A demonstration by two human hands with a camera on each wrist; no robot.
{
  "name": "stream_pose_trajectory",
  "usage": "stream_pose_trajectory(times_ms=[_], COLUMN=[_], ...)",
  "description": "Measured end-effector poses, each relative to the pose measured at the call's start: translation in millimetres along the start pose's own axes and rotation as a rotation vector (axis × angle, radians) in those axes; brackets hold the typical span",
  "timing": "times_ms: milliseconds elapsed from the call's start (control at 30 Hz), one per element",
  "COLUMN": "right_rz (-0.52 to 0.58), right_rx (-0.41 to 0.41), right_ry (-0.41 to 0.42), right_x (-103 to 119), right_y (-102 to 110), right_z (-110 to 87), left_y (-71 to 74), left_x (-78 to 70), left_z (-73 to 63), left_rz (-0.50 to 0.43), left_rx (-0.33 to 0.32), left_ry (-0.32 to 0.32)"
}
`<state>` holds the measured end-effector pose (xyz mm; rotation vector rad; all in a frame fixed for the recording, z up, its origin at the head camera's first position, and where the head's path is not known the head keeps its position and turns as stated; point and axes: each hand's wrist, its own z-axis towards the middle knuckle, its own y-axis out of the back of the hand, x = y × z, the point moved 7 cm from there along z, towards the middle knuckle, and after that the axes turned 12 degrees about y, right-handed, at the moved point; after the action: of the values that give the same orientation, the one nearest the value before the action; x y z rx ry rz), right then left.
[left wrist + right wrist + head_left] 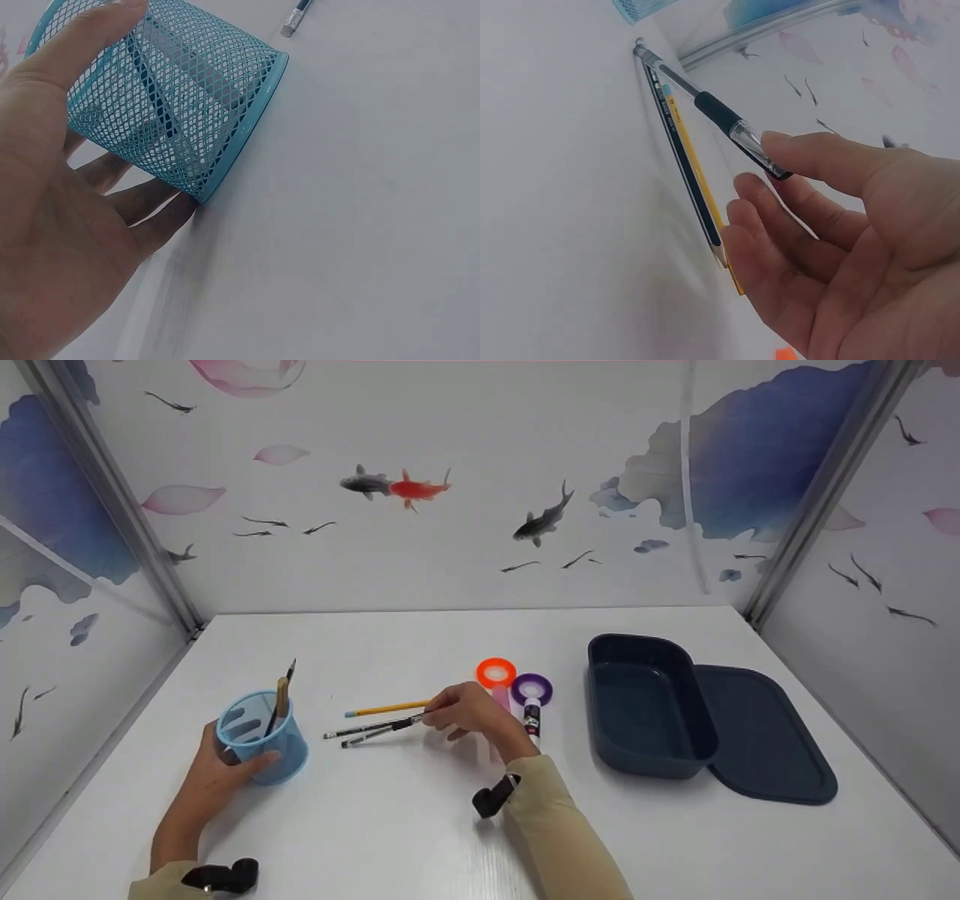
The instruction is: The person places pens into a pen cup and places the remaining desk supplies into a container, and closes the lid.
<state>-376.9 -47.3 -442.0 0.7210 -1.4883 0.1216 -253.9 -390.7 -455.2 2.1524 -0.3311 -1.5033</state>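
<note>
In the head view my left hand (214, 772) grips a light blue mesh pen cup (291, 754) at the left, thumb across its near side. A dark pencil (292, 669) and a wooden-looking stick (282, 697) stand in it. The cup's base looks close to the tabletop. My right hand (472, 711) pinches a clear pen with a black grip (712, 109) between thumb and index finger; the other fingers are loosely bent. Below the pen, a black pencil (686, 165) and a yellow pencil (694, 161) lie side by side on the table.
Right of my right hand lie an orange ring (482, 671), a purple ring (518, 690), a pink strip (501, 699) and a white-capped glue stick (532, 716). Farther right stands a dark blue box (652, 712), its lid (780, 742) beside it. Printed panels enclose the white table.
</note>
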Motion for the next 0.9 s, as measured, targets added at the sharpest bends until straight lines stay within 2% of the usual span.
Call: stream_pose_trajectory(times_ms=[233, 567, 900], right_rz=[0.176, 0.29, 0.387], right_rx=[-0.064, -0.174, -0.241], right_ry=[0.067, 0.125, 0.117], right_x=[13, 22, 26], right_y=[6, 16, 16], right_z=[-0.4, -2.3, -5.2], left_y=[0.6, 0.8, 0.1], left_x=[-2.0, -0.5, -1.0], left_z=[-1.6, -0.9, -1.4], left_rz=[0.002, -0.002, -0.003], left_rx=[-0.002, 0.001, 0.0], left_ry=[-0.017, -0.008, -0.023])
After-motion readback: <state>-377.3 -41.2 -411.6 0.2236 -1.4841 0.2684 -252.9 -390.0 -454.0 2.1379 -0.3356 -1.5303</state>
